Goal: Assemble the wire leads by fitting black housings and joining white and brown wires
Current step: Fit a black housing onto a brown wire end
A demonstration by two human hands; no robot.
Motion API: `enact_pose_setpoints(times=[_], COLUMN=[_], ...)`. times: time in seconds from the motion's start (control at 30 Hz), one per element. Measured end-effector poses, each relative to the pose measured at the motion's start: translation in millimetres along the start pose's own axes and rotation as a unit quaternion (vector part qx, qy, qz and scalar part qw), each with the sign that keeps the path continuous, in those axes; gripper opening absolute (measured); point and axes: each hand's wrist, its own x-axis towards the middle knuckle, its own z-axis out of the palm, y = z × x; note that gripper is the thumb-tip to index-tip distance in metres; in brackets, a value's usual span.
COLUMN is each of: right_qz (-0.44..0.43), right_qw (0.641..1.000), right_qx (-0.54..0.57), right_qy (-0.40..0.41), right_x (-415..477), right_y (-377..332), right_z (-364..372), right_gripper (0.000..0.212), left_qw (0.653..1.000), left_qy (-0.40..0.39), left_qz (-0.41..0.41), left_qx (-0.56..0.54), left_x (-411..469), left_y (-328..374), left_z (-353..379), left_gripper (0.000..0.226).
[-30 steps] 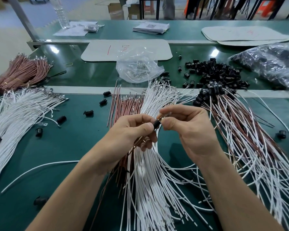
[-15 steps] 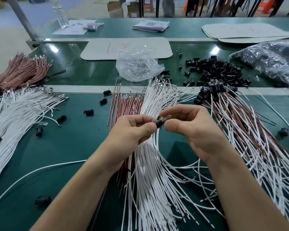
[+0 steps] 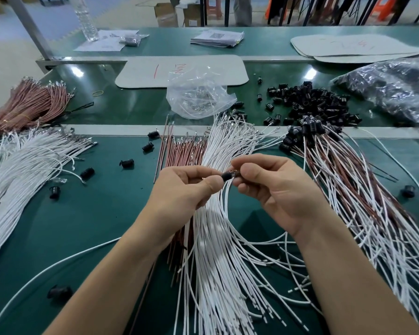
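My left hand (image 3: 184, 189) and my right hand (image 3: 276, 189) meet above the green table, pinching one small black housing (image 3: 226, 176) between their fingertips. My right thumb and fingers hold its clear far end. A white wire (image 3: 230, 221) loops down from it under my right hand, and a brown wire runs below my left hand. Beneath the hands lie a bundle of loose white wires (image 3: 218, 274) and brown wires (image 3: 184, 152). A pile of loose black housings (image 3: 310, 100) lies at the back right.
Finished leads (image 3: 363, 201) with black housings fan out on the right. More white wires (image 3: 17, 170) and brown wires (image 3: 27, 105) lie at the left. Stray housings (image 3: 58, 291) dot the table. A clear plastic bag (image 3: 198, 95) and a dark bag (image 3: 397, 88) sit behind.
The two hands have stayed together on the housing. My right fingers have closed in over its far end, and the housing has turned slightly between the fingertips.
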Motion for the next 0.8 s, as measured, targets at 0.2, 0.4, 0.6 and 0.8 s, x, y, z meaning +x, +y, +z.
enact_pose_setpoints(times=[0.2,0.4,0.6,0.8], right_qz=[-0.087,-0.094,-0.024,0.061], right_qw=[0.989,0.988,0.999,0.995], right_qx=[-0.117,-0.122,-0.037,0.035], right_qy=[0.04,0.032,-0.006,-0.067], right_x=[0.3,-1.5,-1.9,-0.9], right_y=[0.0,-0.9,-3.3,2.1], right_z=[2.1,3.4,0.3,-0.1], right_gripper=[0.031,0.026,0.021,0.021], left_qw=[0.998,0.997,0.997,0.997], left_qy=[0.015,-0.011,-0.04,-0.048], left_qz=[0.04,0.061,0.06,0.008], left_qx=[0.049,0.055,0.036,-0.053], left_x=[3.2,2.6,0.5,-2.3], left_y=[-3.5,-4.1,-3.2,-1.5], left_z=[2.1,-0.7,0.4,0.4], left_gripper=[0.018,0.019,0.014,0.015])
